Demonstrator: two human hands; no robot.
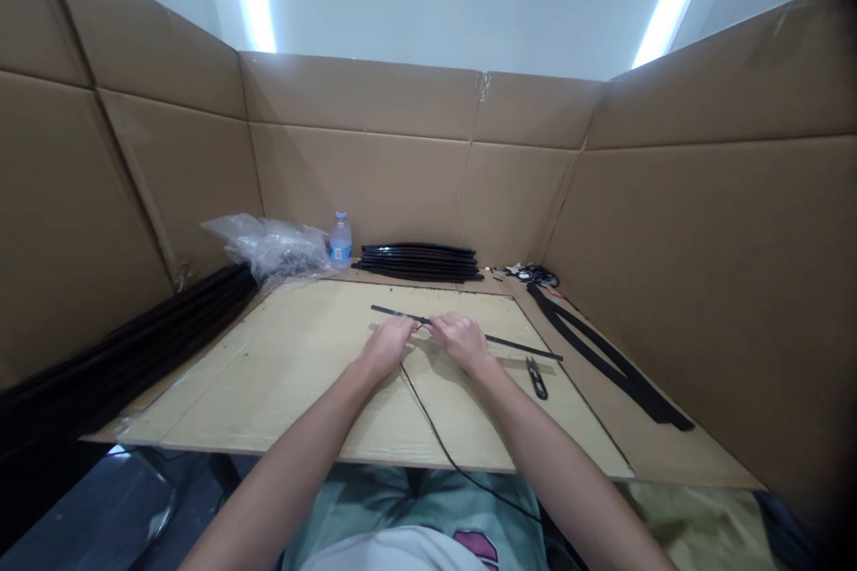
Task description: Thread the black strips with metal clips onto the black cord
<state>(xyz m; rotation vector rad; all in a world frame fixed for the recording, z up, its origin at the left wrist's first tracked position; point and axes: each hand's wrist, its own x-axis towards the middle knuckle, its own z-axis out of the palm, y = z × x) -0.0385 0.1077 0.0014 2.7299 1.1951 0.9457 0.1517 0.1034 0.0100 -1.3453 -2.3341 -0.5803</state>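
Note:
A long thin black strip (522,346) lies slantwise across the board, running behind both hands. My left hand (388,345) is closed in a pinch on a thin black cord (428,417) close to the strip's left part. From that hand the cord trails down over the board's front edge to my lap. Just right of it, my right hand (460,337) is closed too, pinching the cord where it meets the strip. Fingertips of both hands nearly meet, and the fingers partly hide the cord there. Black thread snips (536,378) lie right of my right hand.
Cardboard walls enclose the pale board (268,375). Along the back stand a plastic bag (274,245), a water bottle (341,243), stacked black strips (419,261) and tangled cords (536,275). Long black pieces (153,339) lie left; a folded black band (616,366) lies right.

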